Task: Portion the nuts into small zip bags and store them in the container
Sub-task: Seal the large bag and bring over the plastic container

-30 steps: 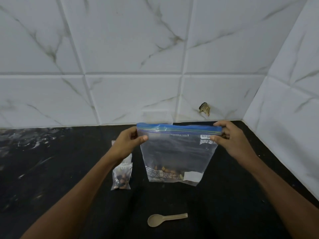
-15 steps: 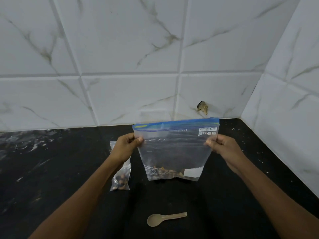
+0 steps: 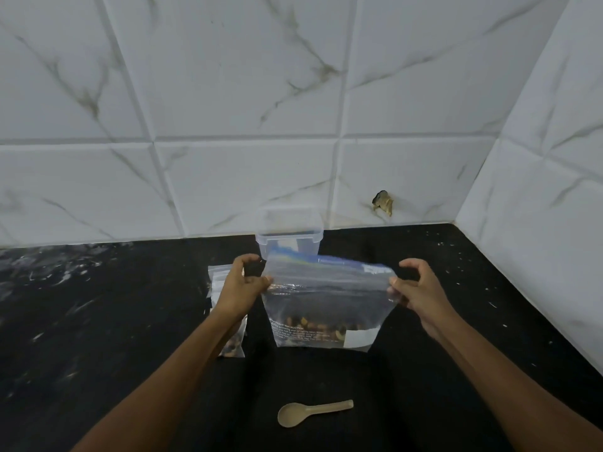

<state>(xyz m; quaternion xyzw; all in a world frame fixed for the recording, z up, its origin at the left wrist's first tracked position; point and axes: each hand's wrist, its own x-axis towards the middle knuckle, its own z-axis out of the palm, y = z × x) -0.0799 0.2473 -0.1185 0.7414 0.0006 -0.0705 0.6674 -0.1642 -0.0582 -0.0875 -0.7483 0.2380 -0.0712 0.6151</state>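
Head view: large zip bag stands on the black counter, top part folded back away from the person, blue zip strip along the far edge. Nuts lie in a shallow layer at its bottom. Left hand pinches the bag's left edge, fingers curled; right hand pinches the right edge likewise. Clear container sits just behind the bag, against the tiled wall. Small filled bags lie beside and under the left wrist. Beige spoon rests nearer the person, apart from the bag.
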